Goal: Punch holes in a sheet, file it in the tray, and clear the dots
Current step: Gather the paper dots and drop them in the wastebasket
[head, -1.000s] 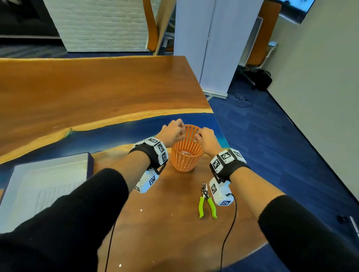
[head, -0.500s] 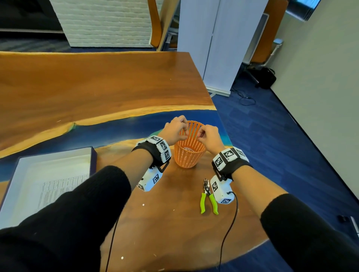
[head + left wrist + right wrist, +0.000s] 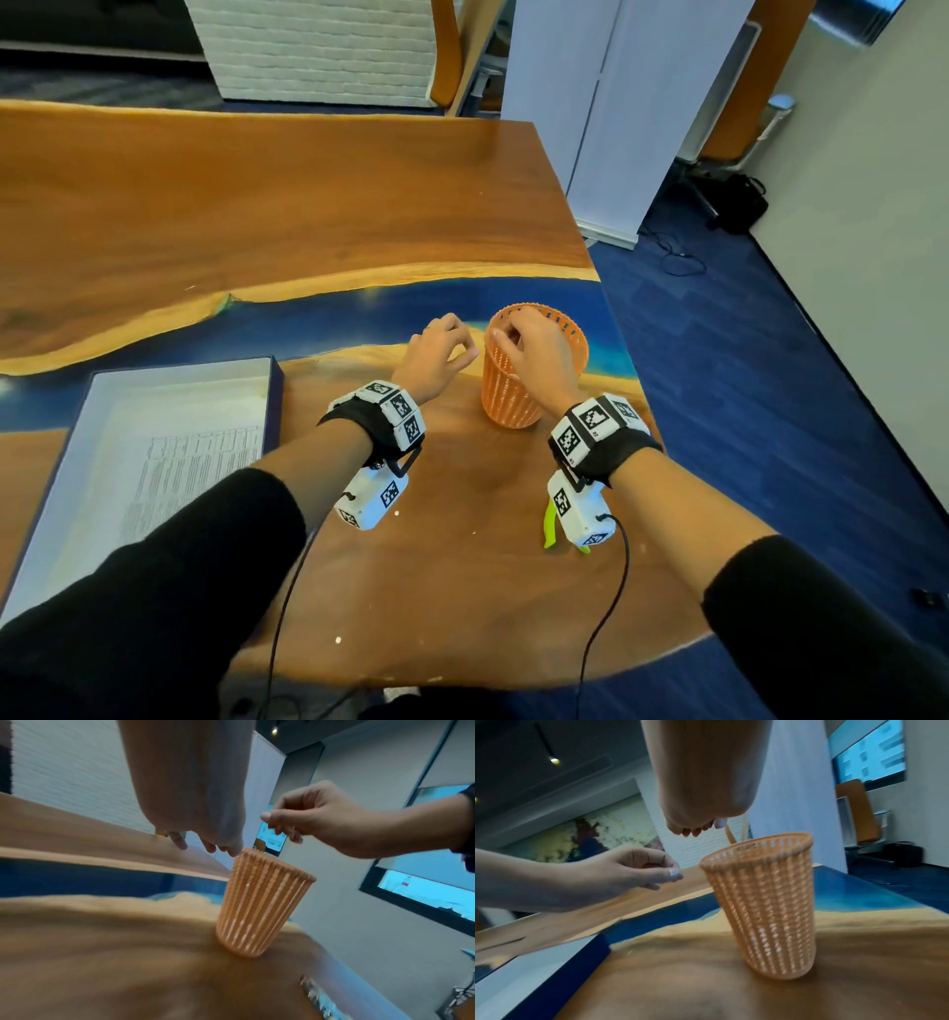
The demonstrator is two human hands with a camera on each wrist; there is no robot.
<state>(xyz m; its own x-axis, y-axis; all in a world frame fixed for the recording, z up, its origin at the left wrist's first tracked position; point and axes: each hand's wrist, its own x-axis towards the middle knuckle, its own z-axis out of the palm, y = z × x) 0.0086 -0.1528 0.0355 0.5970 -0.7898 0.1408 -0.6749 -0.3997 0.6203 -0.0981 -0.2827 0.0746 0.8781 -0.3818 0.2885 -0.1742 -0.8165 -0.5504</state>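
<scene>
We read this as the clearing step; the printed sheet (image 3: 197,465) already lies flat in the open tray (image 3: 179,366) at our left, and the orange mesh basket (image 3: 534,370) stands upright on the wooden table (image 3: 462,565), near its right edge, so that dots can be dropped straight down into it. Our right hand (image 3: 534,349) hangs over the basket's mouth, wrist raised and fingers pointing down with the tips bunched together; whether they pinch a dot we cannot tell, since anything that small is hidden between them. Our left hand (image 3: 436,354) sits just left of the rim, not touching it, thumb and forefinger closed tip to tip and the other fingers curled; again we cannot tell if paper is held. The green-handled hole punch (image 3: 549,524) lies on the table, partly hidden under the right wrist camera, apart from both hands; it looks finished with. At least 2 white dots (image 3: 338,640) lie on the near part of the table, so in our judgement the clearing is not done.
</scene>
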